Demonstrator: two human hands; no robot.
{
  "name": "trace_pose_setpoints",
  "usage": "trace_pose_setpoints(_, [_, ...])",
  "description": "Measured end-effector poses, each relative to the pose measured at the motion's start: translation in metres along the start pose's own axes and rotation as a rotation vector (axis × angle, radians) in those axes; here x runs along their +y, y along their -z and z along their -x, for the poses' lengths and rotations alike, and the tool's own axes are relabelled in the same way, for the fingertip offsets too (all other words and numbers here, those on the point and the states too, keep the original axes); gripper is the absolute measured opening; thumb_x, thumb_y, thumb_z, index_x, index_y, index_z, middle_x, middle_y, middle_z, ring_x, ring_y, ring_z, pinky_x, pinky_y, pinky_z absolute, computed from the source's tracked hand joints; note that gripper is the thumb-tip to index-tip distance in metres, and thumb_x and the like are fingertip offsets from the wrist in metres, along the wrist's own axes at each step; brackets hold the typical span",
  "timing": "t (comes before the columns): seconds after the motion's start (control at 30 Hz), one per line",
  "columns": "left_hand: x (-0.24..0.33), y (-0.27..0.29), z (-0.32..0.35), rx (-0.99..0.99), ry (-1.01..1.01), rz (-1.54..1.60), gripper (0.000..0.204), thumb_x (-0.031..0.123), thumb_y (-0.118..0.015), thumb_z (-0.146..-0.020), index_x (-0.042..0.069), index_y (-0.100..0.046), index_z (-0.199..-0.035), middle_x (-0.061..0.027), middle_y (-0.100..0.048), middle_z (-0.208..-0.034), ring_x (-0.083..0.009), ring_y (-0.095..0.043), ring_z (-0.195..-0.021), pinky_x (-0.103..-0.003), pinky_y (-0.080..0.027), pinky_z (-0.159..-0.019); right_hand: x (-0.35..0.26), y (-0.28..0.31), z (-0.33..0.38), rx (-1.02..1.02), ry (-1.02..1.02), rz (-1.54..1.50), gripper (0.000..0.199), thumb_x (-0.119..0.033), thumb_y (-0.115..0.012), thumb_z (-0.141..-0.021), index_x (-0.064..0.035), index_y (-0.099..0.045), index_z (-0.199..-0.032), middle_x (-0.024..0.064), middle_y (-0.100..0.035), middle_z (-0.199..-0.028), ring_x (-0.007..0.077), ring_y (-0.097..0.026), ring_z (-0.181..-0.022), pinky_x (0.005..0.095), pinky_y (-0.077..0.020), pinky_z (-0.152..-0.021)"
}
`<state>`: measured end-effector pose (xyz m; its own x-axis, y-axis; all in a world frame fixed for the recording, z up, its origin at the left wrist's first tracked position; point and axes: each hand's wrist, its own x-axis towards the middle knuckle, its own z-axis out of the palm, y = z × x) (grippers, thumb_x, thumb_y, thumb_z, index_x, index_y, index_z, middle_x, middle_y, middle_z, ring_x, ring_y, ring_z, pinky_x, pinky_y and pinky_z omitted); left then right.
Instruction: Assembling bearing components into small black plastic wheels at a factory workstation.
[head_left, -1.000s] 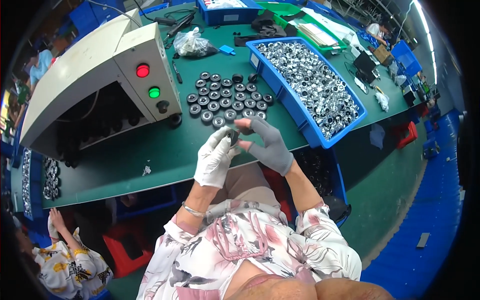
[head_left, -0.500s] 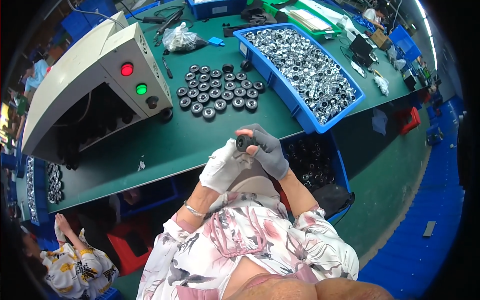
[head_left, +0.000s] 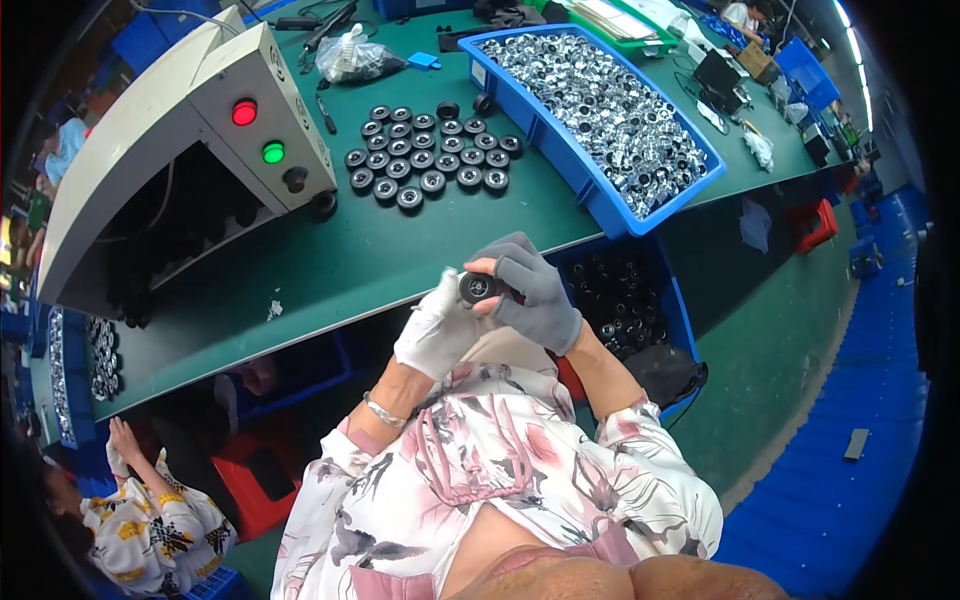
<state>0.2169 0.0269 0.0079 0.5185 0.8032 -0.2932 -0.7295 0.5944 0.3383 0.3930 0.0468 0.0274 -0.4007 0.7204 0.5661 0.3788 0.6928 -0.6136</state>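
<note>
In front of my body, just off the table's near edge, a small black wheel [head_left: 478, 288] with a silver spoked hub is held up, hub toward me. My right hand [head_left: 532, 293], in a grey glove with bare fingertips, pinches its rim between thumb and fingers. From the other side my left hand [head_left: 437, 328], gloved in white, closes against the wheel with its thumb upright; its other fingers are partly hidden. Rows of similar black wheels [head_left: 432, 182] lie on the green table [head_left: 400, 253] beyond my hands.
A beige machine [head_left: 235, 75] with red and green buttons stands at left. A blue bin [head_left: 597, 200] of shiny silver parts sits at right, and a lower blue bin [head_left: 683, 325] holds dark parts. A plastic bag [head_left: 350, 55] lies behind the wheels. Another person [head_left: 155, 515] sits lower left.
The wheel has turned in my fingers: its dark hollow side showed before, its silver spoked hub shows now. My left thumb has come up beside it. The whole view has shifted slightly.
</note>
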Motion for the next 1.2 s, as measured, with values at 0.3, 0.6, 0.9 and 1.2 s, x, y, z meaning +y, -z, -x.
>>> trace_pose_setpoints(0.3, [-0.011,0.043,0.004,-0.194,0.008,0.001,0.041,0.035,-0.062,-0.100,0.002,-0.058,-0.123,-0.0086,-0.063,-0.116,-0.0182,-0.060,-0.102,-0.033,-0.051,-0.089,-0.015,-0.001,0.016,-0.073,-0.568,-0.788,0.026,-0.014,-0.066,-0.093,0.0007,-0.067,-0.115,0.0038,-0.064,-0.113,0.0118,-0.060,-0.095,0.0257,-0.0520,-0.077])
trace_pose_setpoints(0.6, [-0.032,0.026,0.020,0.057,-0.187,-0.361,0.029,0.013,-0.063,-0.099,-0.003,-0.060,-0.124,-0.0053,-0.068,-0.098,-0.0122,-0.064,-0.083,-0.026,-0.053,-0.078,-0.018,-0.014,0.034,0.020,-0.824,-0.828,0.020,-0.017,-0.058,-0.101,-0.0007,-0.066,-0.110,0.0004,-0.067,-0.097,0.0050,-0.059,-0.086,0.0221,-0.0508,-0.076])
trace_pose_setpoints(0.9, [-0.029,0.026,0.025,0.038,-0.424,-0.814,0.025,0.016,-0.062,-0.101,-0.006,-0.066,-0.113,-0.0048,-0.069,-0.092,-0.0088,-0.061,-0.072,-0.024,-0.051,-0.066,-0.016,-0.031,0.053,0.185,-0.652,-0.578,0.018,-0.018,-0.062,-0.099,-0.0014,-0.063,-0.094,-0.0026,-0.060,-0.085,0.0041,-0.055,-0.075,0.0216,-0.0463,-0.067])
trace_pose_setpoints(1.2, [-0.023,0.029,0.017,-0.006,-0.207,-0.466,0.027,0.025,-0.063,-0.101,-0.001,-0.066,-0.108,-0.0050,-0.066,-0.095,-0.0114,-0.059,-0.076,-0.026,-0.049,-0.069,-0.015,-0.033,0.053,0.232,-0.749,-0.787,0.019,-0.019,-0.060,-0.101,-0.0004,-0.065,-0.101,-0.0022,-0.060,-0.087,0.0053,-0.058,-0.080,0.0231,-0.0499,-0.070])
